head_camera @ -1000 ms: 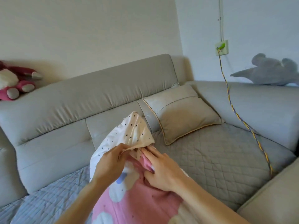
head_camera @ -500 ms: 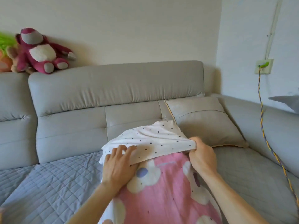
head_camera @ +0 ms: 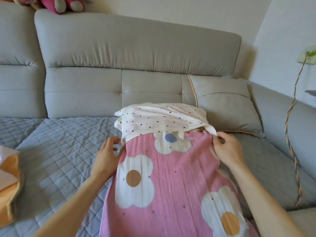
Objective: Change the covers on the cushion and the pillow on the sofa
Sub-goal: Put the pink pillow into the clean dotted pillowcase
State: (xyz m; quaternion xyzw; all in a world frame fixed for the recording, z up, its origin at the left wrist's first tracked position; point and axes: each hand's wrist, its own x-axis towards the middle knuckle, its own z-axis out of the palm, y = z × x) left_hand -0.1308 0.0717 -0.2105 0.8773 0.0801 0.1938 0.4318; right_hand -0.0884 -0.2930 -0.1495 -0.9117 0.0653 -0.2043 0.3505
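- Head view: grey sofa (head_camera: 136, 48).
- On its seat, pink flowered pillow (head_camera: 171, 177), dotted white flap (head_camera: 162, 118) capping the far end.
- Against its backrest, grey cushion (head_camera: 225, 106).
- Right hand (head_camera: 227, 149) pinching the flap's corner.
- Left hand (head_camera: 106, 158) loosely curled, grasping nothing.

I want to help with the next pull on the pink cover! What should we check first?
1. Right hand has a grip: ok. It pinches the edge of the dotted fabric.
2. Left hand has a grip: not ok. It is beside the pink cover, fingers loose, holding nothing.
3. Dotted fabric smooth: not ok. Its left corner is bunched.
4. Cushion out of the way: cannot tell. The dotted end lies right by it, and whether they touch is unclear.
5. Cable clear of both hands: ok. It hangs well off to the right.
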